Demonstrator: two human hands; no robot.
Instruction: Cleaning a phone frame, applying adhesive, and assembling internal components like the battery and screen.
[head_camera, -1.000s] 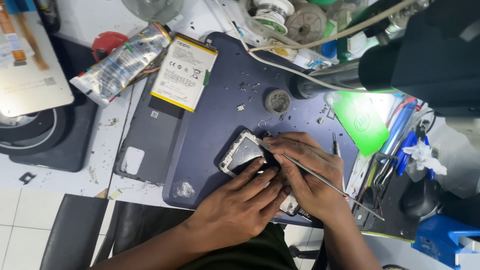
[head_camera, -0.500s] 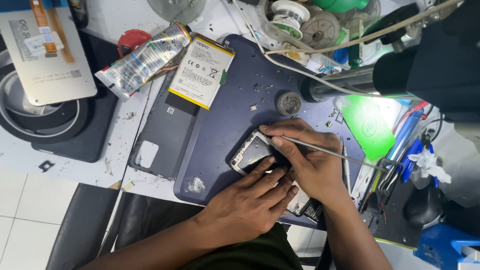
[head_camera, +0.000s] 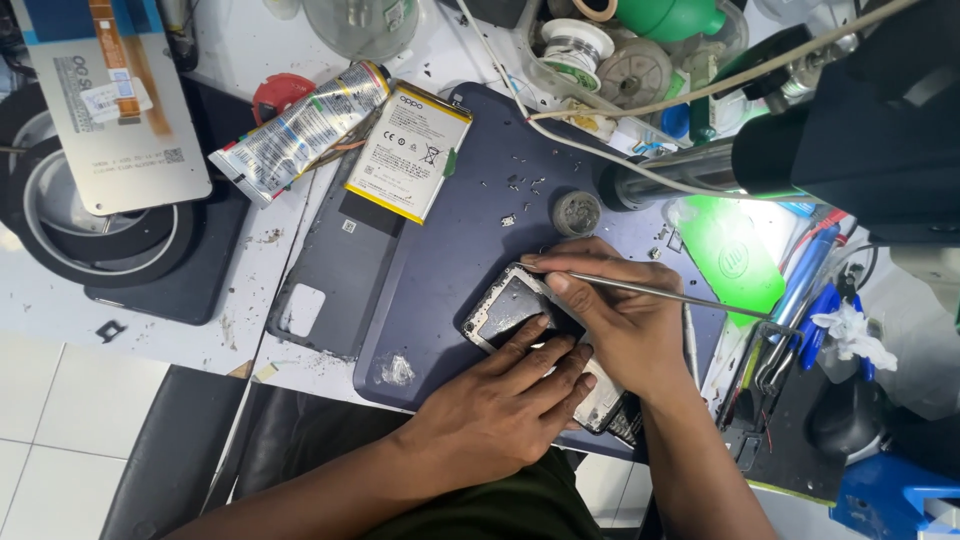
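An opened phone body (head_camera: 510, 305) lies tilted on a dark blue work mat (head_camera: 460, 250). My left hand (head_camera: 505, 400) presses flat on the phone's lower half, fingers spread over it. My right hand (head_camera: 615, 320) pinches a thin metal tool (head_camera: 690, 297) like a pen; its tip rests at the phone's upper edge. Most of the phone is hidden under both hands.
A phone battery (head_camera: 408, 150), a grey back cover (head_camera: 335, 270), a squeezed glue tube (head_camera: 298, 128) and a small round tin (head_camera: 576, 213) lie beyond the phone. A display panel (head_camera: 110, 110) rests at far left, a microscope arm (head_camera: 800, 150) at right, a green card (head_camera: 735, 260) beneath it.
The view has shifted, so everything sits lower and further right in frame. My right hand has moved toward the phone's upper edge; the left hand stays pressed on the phone.
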